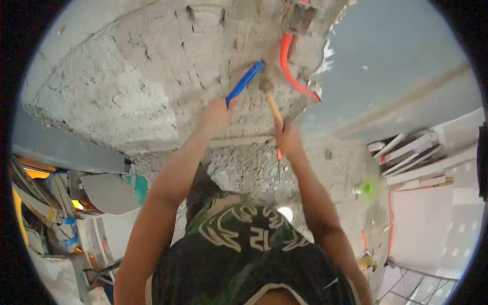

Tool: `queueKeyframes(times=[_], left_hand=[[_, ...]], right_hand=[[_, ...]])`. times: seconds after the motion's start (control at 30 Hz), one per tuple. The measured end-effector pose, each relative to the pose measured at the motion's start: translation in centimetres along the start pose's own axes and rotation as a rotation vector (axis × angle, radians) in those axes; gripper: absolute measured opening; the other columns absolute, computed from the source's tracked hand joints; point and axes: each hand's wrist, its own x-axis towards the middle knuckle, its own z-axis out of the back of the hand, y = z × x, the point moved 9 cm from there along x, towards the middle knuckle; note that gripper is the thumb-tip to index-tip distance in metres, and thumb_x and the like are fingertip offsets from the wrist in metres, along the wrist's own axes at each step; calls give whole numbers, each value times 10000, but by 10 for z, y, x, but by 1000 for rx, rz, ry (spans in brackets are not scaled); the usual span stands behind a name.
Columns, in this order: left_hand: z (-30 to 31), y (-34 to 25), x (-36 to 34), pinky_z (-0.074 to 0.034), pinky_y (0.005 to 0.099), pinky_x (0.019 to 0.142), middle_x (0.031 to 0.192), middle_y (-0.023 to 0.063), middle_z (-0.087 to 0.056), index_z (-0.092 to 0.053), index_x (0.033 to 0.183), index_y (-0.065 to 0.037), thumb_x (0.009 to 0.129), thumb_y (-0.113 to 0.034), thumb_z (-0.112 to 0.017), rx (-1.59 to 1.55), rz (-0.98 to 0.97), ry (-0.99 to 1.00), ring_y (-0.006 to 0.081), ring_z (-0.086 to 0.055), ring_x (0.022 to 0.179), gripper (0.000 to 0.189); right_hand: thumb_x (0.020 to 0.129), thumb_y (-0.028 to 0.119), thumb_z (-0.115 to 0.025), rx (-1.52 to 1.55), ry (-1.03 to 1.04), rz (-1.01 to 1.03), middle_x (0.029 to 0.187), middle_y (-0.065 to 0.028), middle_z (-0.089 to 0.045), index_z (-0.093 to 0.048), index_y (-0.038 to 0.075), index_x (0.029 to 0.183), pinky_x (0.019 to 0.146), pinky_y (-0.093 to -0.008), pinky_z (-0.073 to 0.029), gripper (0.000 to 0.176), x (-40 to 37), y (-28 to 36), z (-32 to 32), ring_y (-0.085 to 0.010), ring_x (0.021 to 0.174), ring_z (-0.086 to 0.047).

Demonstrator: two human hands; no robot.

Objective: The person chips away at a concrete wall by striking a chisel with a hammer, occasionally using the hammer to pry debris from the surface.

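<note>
My left hand (218, 111) is closed round the lower end of a straight blue chisel (245, 82), which slants up and right across the rough plaster wall (198, 76). In my right hand (288, 138) is a hammer (273, 107), gripped low on its light wooden handle. The hammer's head is up, a little below and right of the chisel's upper end, and overlaps the wall in this view. Broken, pitted plaster surrounds both tools.
A red conduit (285, 63) curves down from a wall box (299, 19) right of the tools. Rubble (234, 165) covers the floor below. Stacked boards (409, 152) lie at right, above a metal frame (417, 287). Bags and panels (109, 193) crowd the left.
</note>
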Motion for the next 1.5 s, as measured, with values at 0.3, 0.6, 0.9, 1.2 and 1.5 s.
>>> queueKeyframes(times=[0.3,0.6,0.9,1.2,1.5], left_hand=[[9,-11,-3,-515,529,664,775,239,-668,-606,986,17,983,-608,-384,186,1,84,433,-668,754,663],[-34,-9,-22,-506,543,616,749,271,-635,-501,996,39,975,-382,-553,1,25,-36,456,-650,708,425],[-37,-6,-15,-528,560,698,834,283,-660,-497,1061,42,943,-192,-526,16,42,17,462,-665,804,263],[-30,7,-3,-503,546,680,788,266,-644,-548,1008,32,933,-253,-595,-1,-60,28,460,-644,745,298],[-56,4,-9,-502,512,683,763,230,-659,-581,992,-18,924,-323,-608,-252,-4,193,394,-665,779,314]], right_hand=[[1019,396,-443,387,-152,103,669,-229,-593,-550,-11,910,556,-475,-452,435,-36,58,73,-403,633,-624],[990,563,-427,508,-478,672,612,-38,-483,-554,28,834,486,-293,-351,572,-52,73,86,-146,540,-478],[1043,469,-384,565,-183,137,678,-34,-495,-557,38,875,495,-289,-363,493,-15,45,50,-119,539,-453],[1031,439,-413,342,-277,295,641,-27,-501,-563,23,876,509,-331,-381,469,-4,52,28,-173,554,-486],[1031,525,-364,710,-74,6,595,25,-465,-536,59,825,419,-243,-342,537,-46,34,40,-86,479,-444]])
